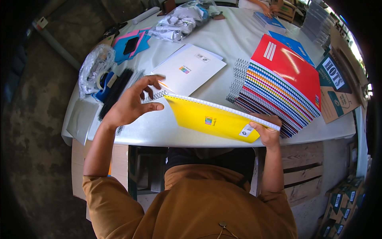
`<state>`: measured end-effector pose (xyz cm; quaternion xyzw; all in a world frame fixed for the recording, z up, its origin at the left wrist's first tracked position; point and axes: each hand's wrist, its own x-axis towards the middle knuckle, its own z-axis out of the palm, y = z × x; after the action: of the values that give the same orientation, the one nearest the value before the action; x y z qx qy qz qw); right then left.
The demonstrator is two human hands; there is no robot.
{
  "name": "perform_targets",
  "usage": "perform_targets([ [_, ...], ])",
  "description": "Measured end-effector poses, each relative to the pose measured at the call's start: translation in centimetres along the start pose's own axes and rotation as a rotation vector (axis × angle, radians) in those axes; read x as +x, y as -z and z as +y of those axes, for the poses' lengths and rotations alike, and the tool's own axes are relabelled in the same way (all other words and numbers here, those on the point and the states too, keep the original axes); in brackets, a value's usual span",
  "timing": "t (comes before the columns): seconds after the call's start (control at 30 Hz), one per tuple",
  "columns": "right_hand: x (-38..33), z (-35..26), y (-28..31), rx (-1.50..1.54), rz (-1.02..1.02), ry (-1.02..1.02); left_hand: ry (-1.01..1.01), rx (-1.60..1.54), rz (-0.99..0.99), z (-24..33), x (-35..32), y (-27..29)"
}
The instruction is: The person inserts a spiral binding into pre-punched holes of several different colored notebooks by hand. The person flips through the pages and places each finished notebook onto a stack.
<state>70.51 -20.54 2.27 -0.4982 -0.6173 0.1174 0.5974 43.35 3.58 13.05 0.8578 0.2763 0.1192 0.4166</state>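
A yellow-covered notebook (203, 119) is held tilted over the near edge of the table, its punched edge upward. My right hand (267, 130) grips its right end, thumb on the cover and fingers behind. At the notebook's left end, a wire spiral coil (156, 95) sticks out past the corner. Beside that coil is my left hand (135, 99), thumb and fingers apart in a curve; no grip on the coil shows. Behind the yellow notebook lies a white-covered notebook (195, 67) on the table.
To the right rises a tall stack of spiral notebooks (282, 71) with a red cover on top. Loose black coils (115, 93) and a blue tape dispenser (105, 85) lie left, near crumpled plastic (95, 65). A phone (130, 45) rests on coloured sheets. Another person's hand (267, 11) touches blue notebooks.
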Motion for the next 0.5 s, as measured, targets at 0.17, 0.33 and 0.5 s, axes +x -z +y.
perform_targets([
  [0.17,-0.4,0.0,-0.5,0.084,0.138,-0.146,-0.244,0.278,-0.112,2.0,1.4,0.8],
  [0.33,-0.8,0.1,-0.4,0.162,0.140,-0.172,-0.381,0.400,0.004,2.7,2.6,-0.1],
  [0.5,-2.0,1.3,-0.9,0.304,0.184,-0.389,-0.272,0.468,-0.216,4.3,2.7,0.8],
])
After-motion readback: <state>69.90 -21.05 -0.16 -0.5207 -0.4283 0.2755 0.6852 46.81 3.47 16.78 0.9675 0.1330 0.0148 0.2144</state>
